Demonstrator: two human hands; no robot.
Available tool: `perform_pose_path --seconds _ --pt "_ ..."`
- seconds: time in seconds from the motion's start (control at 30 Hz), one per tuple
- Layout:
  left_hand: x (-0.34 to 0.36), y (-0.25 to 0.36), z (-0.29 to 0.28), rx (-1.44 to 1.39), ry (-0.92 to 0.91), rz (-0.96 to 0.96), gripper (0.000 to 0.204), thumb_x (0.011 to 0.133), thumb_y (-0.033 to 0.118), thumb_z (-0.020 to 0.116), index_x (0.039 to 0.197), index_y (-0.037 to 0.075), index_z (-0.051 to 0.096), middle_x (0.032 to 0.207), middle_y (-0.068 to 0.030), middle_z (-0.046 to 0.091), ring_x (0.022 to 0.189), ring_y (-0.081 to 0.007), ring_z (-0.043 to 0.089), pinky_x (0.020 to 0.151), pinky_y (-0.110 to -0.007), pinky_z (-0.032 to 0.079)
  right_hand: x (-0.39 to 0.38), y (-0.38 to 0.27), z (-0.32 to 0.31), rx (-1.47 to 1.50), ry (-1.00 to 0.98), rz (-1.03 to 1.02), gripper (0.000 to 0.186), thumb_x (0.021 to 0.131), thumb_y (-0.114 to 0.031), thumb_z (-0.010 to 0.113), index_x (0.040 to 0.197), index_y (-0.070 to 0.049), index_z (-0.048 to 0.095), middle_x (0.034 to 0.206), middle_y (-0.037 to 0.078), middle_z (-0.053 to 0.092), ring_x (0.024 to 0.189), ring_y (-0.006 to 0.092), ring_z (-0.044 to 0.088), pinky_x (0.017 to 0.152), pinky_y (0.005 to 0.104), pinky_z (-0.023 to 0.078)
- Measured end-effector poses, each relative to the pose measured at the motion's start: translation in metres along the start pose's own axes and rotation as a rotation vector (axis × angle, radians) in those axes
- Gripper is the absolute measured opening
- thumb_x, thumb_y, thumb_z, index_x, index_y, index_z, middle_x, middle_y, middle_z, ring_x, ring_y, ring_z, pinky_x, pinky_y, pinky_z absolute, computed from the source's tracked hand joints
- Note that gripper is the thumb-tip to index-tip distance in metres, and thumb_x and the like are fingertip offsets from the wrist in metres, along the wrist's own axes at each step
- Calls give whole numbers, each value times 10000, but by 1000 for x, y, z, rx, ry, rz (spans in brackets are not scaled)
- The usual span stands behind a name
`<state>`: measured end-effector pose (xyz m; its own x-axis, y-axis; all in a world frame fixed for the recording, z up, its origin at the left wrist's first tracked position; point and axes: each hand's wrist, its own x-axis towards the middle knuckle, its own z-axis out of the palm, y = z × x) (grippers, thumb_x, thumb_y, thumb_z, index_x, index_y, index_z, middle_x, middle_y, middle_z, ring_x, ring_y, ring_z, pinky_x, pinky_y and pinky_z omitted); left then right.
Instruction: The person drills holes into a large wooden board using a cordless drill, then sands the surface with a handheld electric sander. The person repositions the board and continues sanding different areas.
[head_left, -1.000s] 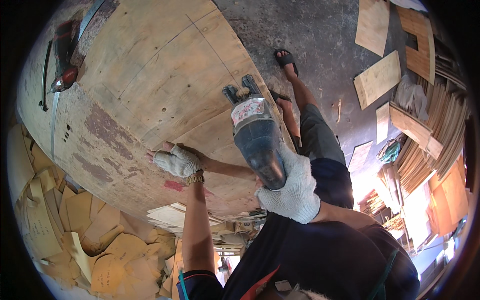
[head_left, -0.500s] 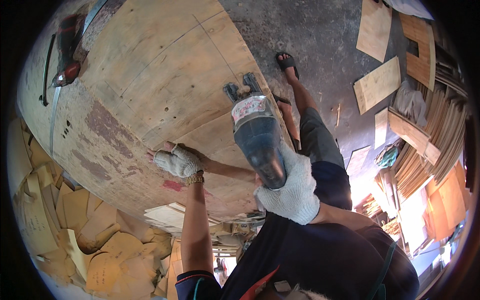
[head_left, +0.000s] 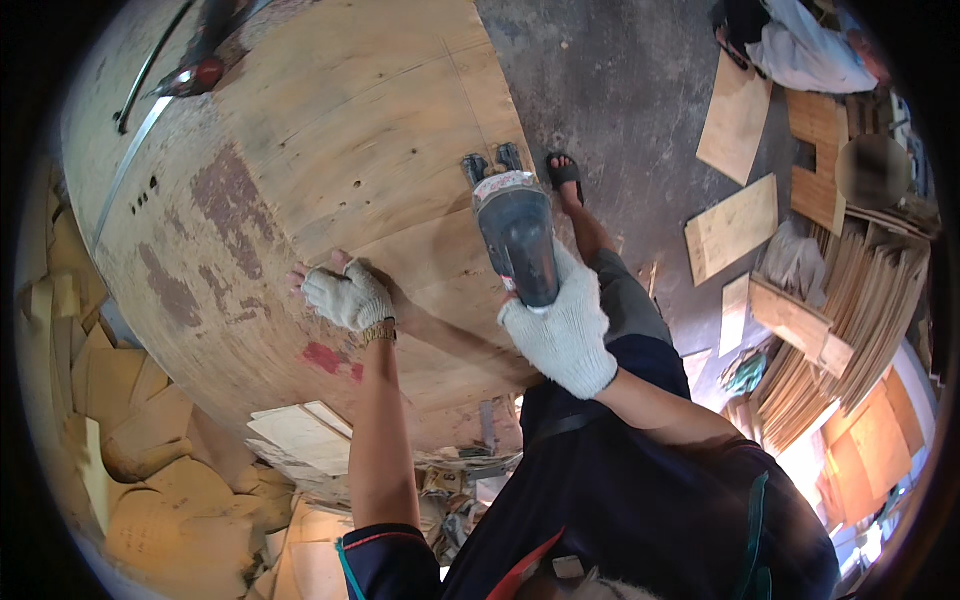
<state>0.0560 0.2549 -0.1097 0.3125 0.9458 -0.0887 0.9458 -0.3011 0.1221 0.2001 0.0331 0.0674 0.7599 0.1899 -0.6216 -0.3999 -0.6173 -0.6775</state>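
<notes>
Plywood (head_left: 330, 130), a wide sheet with purple and red stains and a few small holes, lies on the bench and fills the upper left of the head view. The left hand (head_left: 345, 295), in a knit work glove, lies palm down with its fingers spread flat on a seam where an overlapping veneer piece (head_left: 440, 270) meets the sheet; it pins rather than pinches. The right hand (head_left: 565, 335), gloved too, is wrapped tight around the rear of a dark stapler-like power tool (head_left: 515, 235), whose nose points away along the sheet. Whether the nose touches the wood I cannot tell. Doing this step well likely means keeping the left palm bearing down just beside the seam so the veneer piece cannot creep, with the fingers well apart from the nose's line. The tool should probably sit square to the surface, not tilted, before firing. Offcuts (head_left: 735, 225) lie on the concrete floor (head_left: 620, 90) near the sandalled foot (head_left: 567, 175), so footing looks worth minding.
</notes>
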Motion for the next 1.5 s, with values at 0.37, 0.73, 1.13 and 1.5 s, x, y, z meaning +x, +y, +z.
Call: perform_pose_path --seconds 0.37,0.73,1.13,1.5 --pt "10 5 10 90 56 -33 878 998 615 442 1612 13 263 1695 -187 233 1563 -397 197 1257 -521 181 16 0 2 72 -40 -10 317 777 -187 735 1024 5 683 819 131 722 757 252 711 702 366 542" --pt "1 0 8 85 108 -11 890 974 581 526 1626 42 249 1705 -166 216 1573 -371 185 1263 -509 184 18 12 -8 540 -356 187 270 824 69 672 1066 -32 611 886 55 651 730 144 659 638 298 539" --pt "0 0 4 23 85 36 886 991 599 492 1625 33 245 1686 -195 253 1564 -380 212 1260 -511 193 29 18 -28 331 -629 165 171 806 -111 790 865 -60 638 787 21 655 727 130 614 677 316 514" --pt "-1 -2 3 42 52 66 871 1020 615 436 1605 -8 269 1679 -226 246 1552 -402 221 1256 -500 207 27 22 -31 197 -617 120 194 791 -86 806 845 -43 625 734 40 639 685 141 619 650 315 510"
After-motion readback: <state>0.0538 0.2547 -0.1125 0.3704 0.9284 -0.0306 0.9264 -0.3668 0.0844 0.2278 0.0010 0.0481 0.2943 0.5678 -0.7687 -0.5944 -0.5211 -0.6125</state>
